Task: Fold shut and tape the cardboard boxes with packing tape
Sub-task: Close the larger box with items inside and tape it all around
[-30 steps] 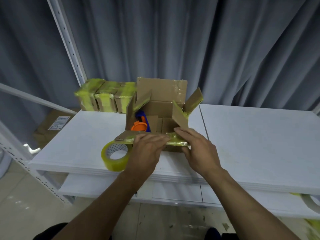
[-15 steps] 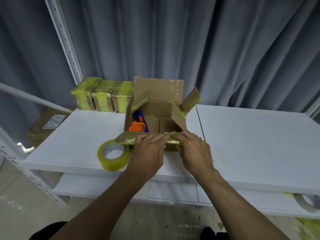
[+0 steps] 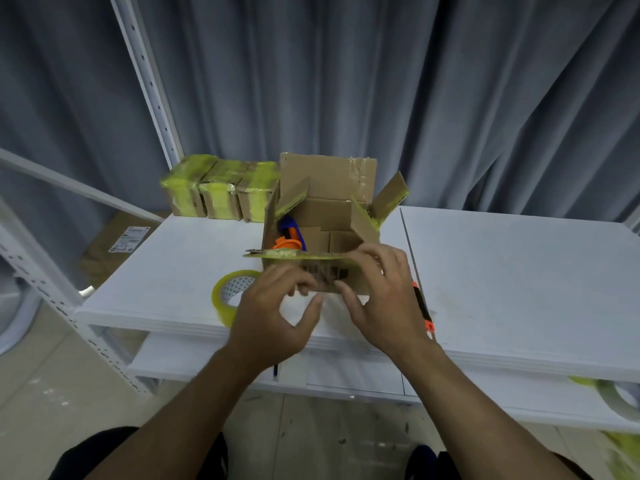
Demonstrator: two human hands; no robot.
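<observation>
An open cardboard box point(image 3: 329, 216) stands on the white table point(image 3: 502, 271) with its back and side flaps up. Its near flap point(image 3: 298, 254), edged with yellowish tape, sticks out level toward me. An orange and blue object point(image 3: 289, 237) lies inside. My left hand point(image 3: 277, 310) hovers in front of the box, fingers loosely curled and blurred, holding nothing. My right hand point(image 3: 384, 292) is at the flap's right end, fingertips touching its edge and thumb in front of the box wall. A roll of packing tape point(image 3: 227, 294) lies left of my left hand.
Three taped boxes point(image 3: 221, 195) stand in a row at the back left of the table. An orange and black tool point(image 3: 423, 311) lies just right of my right hand. Another tape roll point(image 3: 620, 400) sits on the lower shelf at right. A white rack post point(image 3: 145, 77) rises behind.
Both hands have lifted off the near flap and drawn back toward me. The flap, pressed down before, now sticks out level.
</observation>
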